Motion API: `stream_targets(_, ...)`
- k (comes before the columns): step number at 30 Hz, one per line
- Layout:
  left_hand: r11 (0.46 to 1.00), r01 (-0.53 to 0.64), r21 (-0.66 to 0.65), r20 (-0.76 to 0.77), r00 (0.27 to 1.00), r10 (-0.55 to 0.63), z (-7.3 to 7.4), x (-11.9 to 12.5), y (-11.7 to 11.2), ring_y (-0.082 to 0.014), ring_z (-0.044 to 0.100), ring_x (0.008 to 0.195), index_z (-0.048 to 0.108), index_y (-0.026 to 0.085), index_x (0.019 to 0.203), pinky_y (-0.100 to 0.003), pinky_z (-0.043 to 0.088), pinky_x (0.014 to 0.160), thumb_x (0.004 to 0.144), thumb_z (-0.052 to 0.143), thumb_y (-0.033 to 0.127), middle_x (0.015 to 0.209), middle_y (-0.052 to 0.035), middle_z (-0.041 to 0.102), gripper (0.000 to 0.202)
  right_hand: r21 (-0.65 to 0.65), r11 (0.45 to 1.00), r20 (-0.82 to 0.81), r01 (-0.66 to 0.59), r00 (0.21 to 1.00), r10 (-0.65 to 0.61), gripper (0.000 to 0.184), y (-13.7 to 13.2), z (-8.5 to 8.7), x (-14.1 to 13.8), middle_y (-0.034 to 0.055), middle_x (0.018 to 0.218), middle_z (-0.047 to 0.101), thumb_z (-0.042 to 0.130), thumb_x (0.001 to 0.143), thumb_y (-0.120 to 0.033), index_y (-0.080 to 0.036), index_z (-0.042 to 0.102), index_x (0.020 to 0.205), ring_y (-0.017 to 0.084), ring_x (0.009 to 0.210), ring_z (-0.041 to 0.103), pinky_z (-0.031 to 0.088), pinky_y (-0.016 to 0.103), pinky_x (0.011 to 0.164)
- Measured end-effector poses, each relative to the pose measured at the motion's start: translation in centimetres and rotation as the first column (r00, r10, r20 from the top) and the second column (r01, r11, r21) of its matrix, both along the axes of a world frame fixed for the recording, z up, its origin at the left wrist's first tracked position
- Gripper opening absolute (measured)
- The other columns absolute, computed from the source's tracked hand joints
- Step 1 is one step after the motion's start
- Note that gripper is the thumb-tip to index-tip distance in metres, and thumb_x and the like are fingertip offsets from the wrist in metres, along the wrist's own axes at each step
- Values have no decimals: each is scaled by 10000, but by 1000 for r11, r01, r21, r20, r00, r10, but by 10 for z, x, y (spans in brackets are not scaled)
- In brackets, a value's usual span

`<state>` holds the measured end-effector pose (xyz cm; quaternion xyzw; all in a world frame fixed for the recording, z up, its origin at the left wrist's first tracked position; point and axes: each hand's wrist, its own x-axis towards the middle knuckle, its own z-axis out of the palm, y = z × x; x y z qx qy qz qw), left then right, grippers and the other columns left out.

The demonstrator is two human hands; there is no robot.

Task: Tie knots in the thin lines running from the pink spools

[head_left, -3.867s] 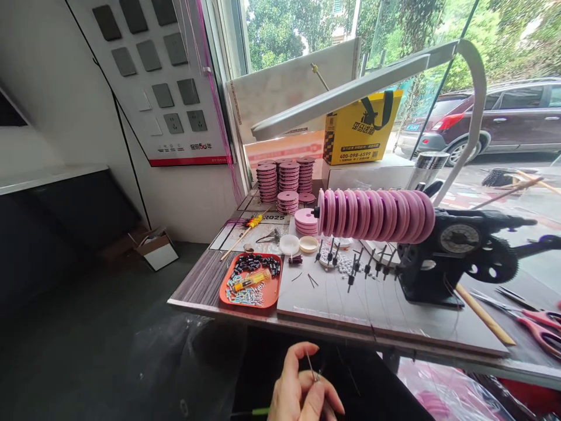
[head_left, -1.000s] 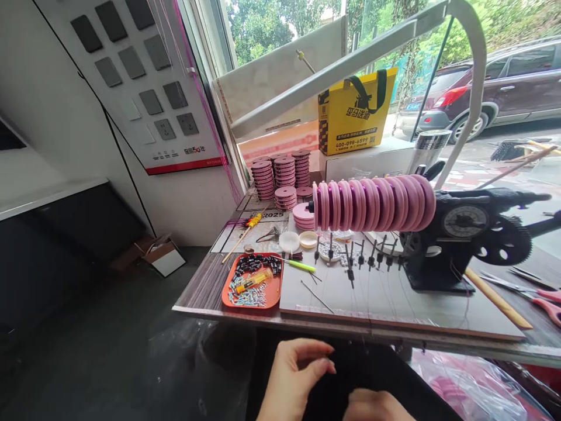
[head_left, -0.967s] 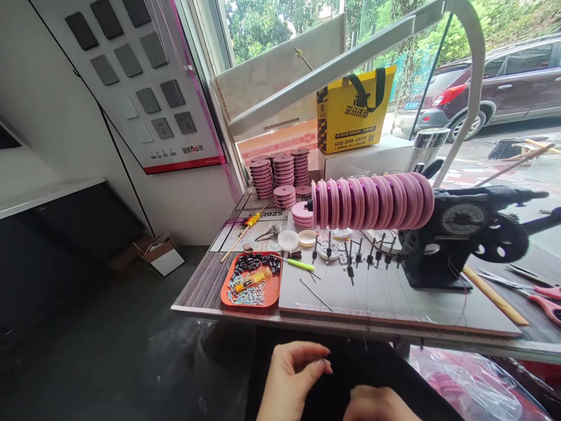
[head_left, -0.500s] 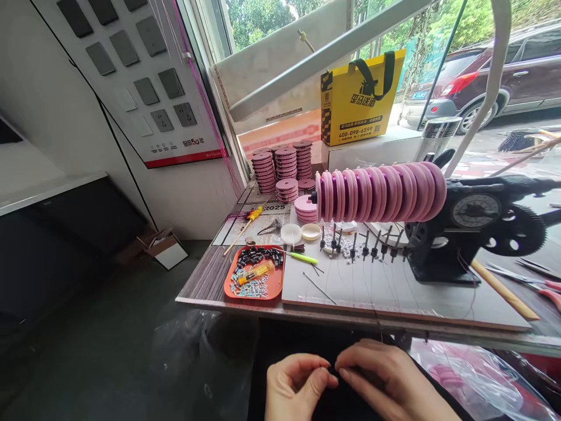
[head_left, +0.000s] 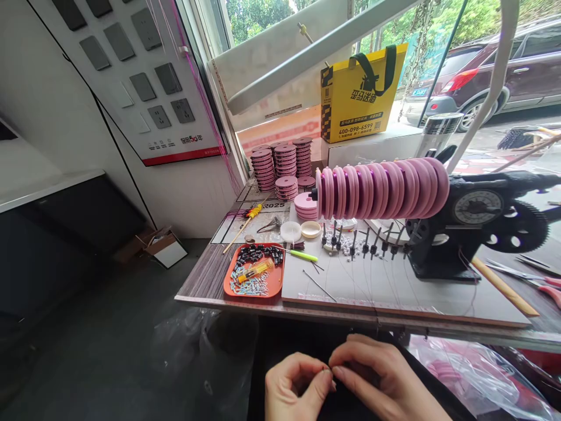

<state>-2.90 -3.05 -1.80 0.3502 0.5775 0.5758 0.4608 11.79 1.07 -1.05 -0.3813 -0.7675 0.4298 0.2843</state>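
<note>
Below the table's front edge, my left hand (head_left: 295, 389) and my right hand (head_left: 385, 383) meet fingertip to fingertip over dark cloth. Both pinch something very small and thin that I cannot name. Fine threads hang from the table edge down toward them. Above, a row of pink spools (head_left: 381, 188) sits on the shaft of a black winding machine (head_left: 464, 225). Small black weights (head_left: 363, 245) dangle under the spools. A green-handled tool (head_left: 302, 255) and a thin needle (head_left: 319, 285) lie on the grey board (head_left: 394, 292).
An orange tray (head_left: 254, 276) of small parts and a yellow screwdriver is at the table's left. Stacks of pink spools (head_left: 284, 164), a yellow bag (head_left: 357, 93) and a white lamp arm (head_left: 315, 55) stand behind. Scissors (head_left: 539, 278) and a wooden stick (head_left: 504, 286) lie at right.
My right hand rose into view and came to my left hand; their fingertips now pinch together. Earlier the needle and green tool were set down on the board.
</note>
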Motion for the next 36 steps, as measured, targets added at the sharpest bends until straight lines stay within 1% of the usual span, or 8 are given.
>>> stream_targets(9, 991, 84, -104, 342, 939, -43, -5, 0, 2, -87, 585, 355, 655, 141, 499, -162, 443, 435, 500, 863, 407, 386, -10, 657, 339, 27, 999, 61, -28, 998, 26, 222, 2, 0, 0, 38, 730, 636, 470, 911, -274, -182, 638, 798, 155, 657, 602, 424, 227, 569)
stream_targets(13, 991, 44, -123, 398, 917, 8, -5, -2, 2, -94, 579, 339, 646, 135, 502, -179, 446, 427, 468, 878, 394, 371, -3, 646, 349, 281, 960, 42, 1, 999, -14, 195, 18, 21, -5, 67, 814, 641, 442, 920, -219, -182, 620, 850, 167, 742, 611, 472, 242, 638)
stream_targets(15, 993, 6, -118, 387, 921, 41, -4, -5, 2, -98, 583, 342, 643, 135, 496, -183, 444, 429, 461, 883, 383, 375, -4, 650, 346, 447, 894, 192, -39, 980, -53, 212, 37, 42, -15, 77, 849, 637, 426, 928, -174, -179, 626, 859, 171, 773, 602, 479, 255, 666)
stream_targets(17, 994, -24, -103, 369, 927, 60, -3, -9, 2, -100, 589, 351, 645, 135, 496, -186, 446, 438, 465, 882, 380, 384, -6, 657, 343, 509, 845, 521, -161, 839, -155, 216, 61, 63, -32, 69, 849, 637, 447, 924, -123, -170, 637, 832, 175, 787, 600, 477, 272, 688)
stream_targets(21, 995, -51, -86, 336, 939, 78, -4, -17, 1, -110, 595, 363, 649, 140, 502, -201, 454, 457, 474, 873, 403, 382, -9, 659, 347, 493, 843, 681, -216, 699, -219, 116, 105, 86, -76, 64, 897, 645, 528, 901, -96, -122, 637, 870, 192, 861, 614, 501, 338, 747)
stream_targets(26, 995, -67, -75, 347, 934, 89, -10, -21, -1, -122, 603, 374, 647, 143, 505, -207, 443, 466, 477, 871, 405, 394, -20, 669, 346, 402, 868, 783, -291, 600, -162, 220, 127, 82, -113, 52, 1025, 630, 572, 916, -290, -140, 589, 1077, 168, 834, 637, 542, 342, 712)
stream_targets(33, 995, -64, -72, 349, 933, 86, -11, -23, -3, -131, 600, 379, 643, 146, 497, -215, 422, 467, 484, 863, 413, 407, -36, 680, 347, 412, 750, 722, -517, 687, 77, 216, 125, 65, -144, 69, 1131, 602, 573, 913, -279, -150, 595, 1084, 214, 996, 595, 494, 425, 847)
stream_targets(36, 993, -75, -89, 355, 929, 102, -8, -25, -4, -149, 603, 383, 636, 159, 499, -239, 436, 472, 467, 868, 419, 411, -37, 682, 350, 394, 771, 670, -500, 731, 132, 193, 117, 63, -151, 69, 1112, 605, 573, 910, -258, -139, 599, 1060, 222, 1008, 585, 470, 444, 869)
